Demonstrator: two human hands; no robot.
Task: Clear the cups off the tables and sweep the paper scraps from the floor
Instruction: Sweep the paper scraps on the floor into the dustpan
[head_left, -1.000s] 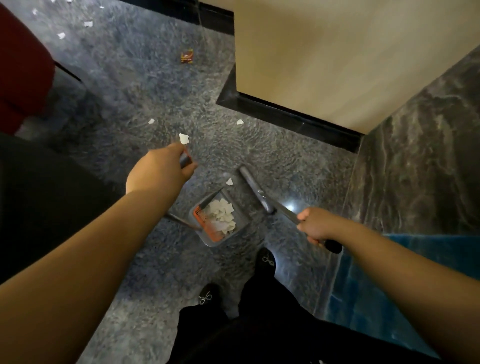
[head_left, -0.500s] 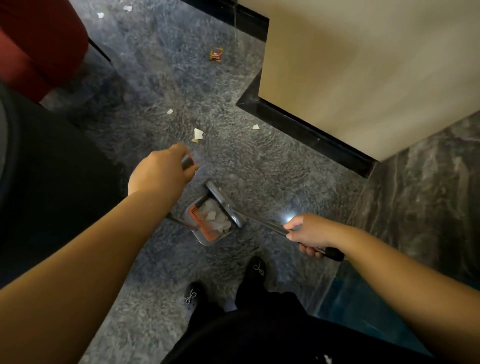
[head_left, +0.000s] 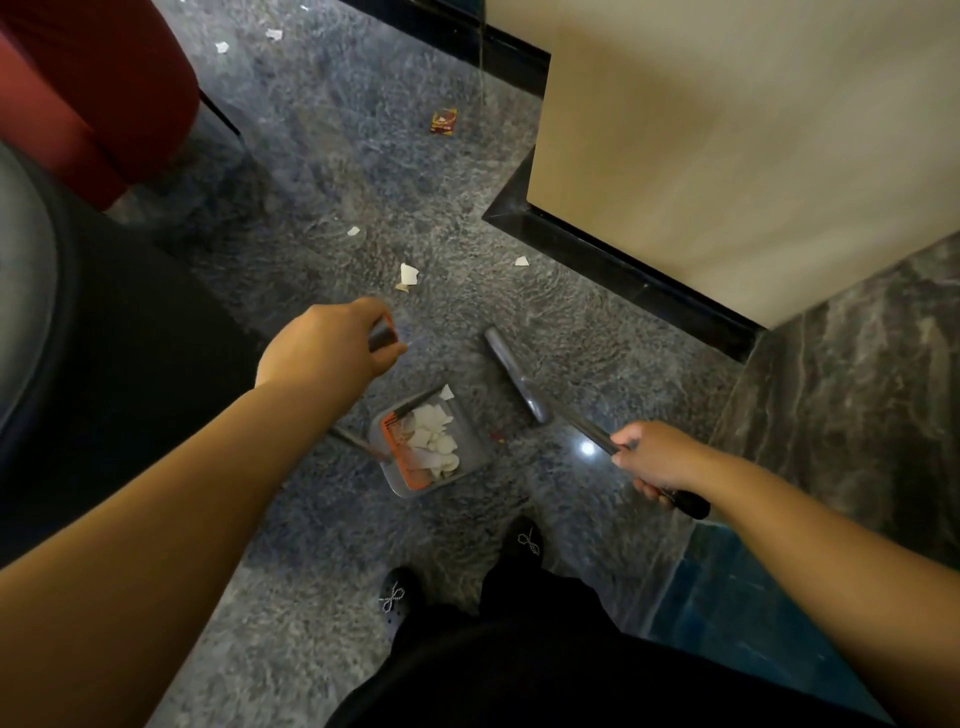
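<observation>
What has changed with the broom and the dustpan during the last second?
The grey broom head swept into the grey dustpan with orange comb, then swung back out to the right. The left hand keeps gripping the dustpan handle, the right hand the broom handle. White paper scraps remain on the floor.

Red upholstered seat (head_left: 98, 88) at 10 o'clock. Beige wall (head_left: 737, 145) with black baseboard (head_left: 623, 265) at 2 o'clock. Small red wrapper (head_left: 444, 122) at 12 on the grey marble floor (head_left: 322, 171). Black shoes (head_left: 397, 597) at 6.

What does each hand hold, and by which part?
Left hand: upright handle of the grey dustpan, at its top. Right hand: grey broom, near its handle's black end.
</observation>
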